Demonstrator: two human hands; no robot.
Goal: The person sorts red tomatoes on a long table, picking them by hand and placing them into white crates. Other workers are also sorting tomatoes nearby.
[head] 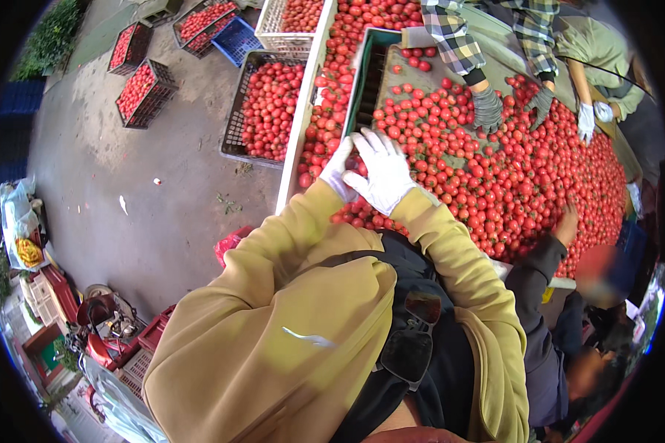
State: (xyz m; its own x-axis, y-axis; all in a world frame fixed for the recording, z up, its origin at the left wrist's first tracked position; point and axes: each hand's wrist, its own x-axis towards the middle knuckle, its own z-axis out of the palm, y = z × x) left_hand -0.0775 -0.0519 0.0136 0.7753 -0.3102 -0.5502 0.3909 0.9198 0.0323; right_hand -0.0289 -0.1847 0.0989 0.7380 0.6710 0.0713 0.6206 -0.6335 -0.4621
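My left hand [339, 168], in a white glove, is at the near end of the green-edged divider [350, 105]. Just right of it, my right hand [385, 171], also white-gloved, spreads palm down with its thumb apart and its fingertips near the divider's end. Small red tomatoes [360, 213] show below and between my hands; the right hand partly covers the left, so any grip there is hidden. A wide heap of tomatoes [510, 183] covers the sorting table to the right. Left of the divider, more tomatoes [324, 130] fill a trough with a white edge [295, 149].
Across the table, a co-worker's grey-gloved hands [486, 109] touch the heap; another person's white-gloved hand [586, 123] is beside them. A bare hand [568, 224] reaches in from the right. Tomato-filled black crates [230, 130] and a blue crate [237, 41] stand left.
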